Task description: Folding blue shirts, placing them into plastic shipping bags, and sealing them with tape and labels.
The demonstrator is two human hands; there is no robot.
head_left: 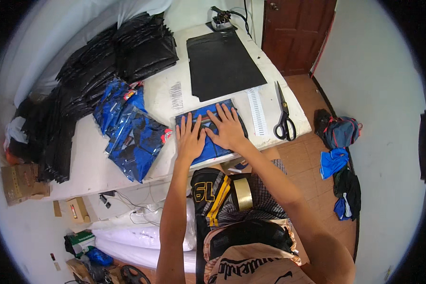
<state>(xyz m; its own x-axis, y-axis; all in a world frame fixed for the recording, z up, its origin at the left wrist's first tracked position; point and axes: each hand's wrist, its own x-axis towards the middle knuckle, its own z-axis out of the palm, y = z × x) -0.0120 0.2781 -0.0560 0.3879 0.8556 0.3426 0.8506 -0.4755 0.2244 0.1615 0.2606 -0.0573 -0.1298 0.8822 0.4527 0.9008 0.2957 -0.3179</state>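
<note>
A folded blue and black garment [212,150] lies flat near the table's front edge; I cannot tell whether it is in a clear bag. My left hand [190,141] presses on its left part, fingers stretched out. Flat on its right part rests my right hand [226,128], fingers spread, the two thumbs close together. To the left lie blue garments in clear plastic bags [138,142], one overlapping another. Right of my hands are a strip of printed labels [257,111] and black-handled scissors [284,124].
Stacks of black plastic bags [144,49] fill the table's left side. A black sheet [222,64] lies at the back, with a clothes iron [221,21] behind it. A tape roll [243,194] sits on my lap. Clothes [334,163] and a backpack [341,131] lie on the floor at right.
</note>
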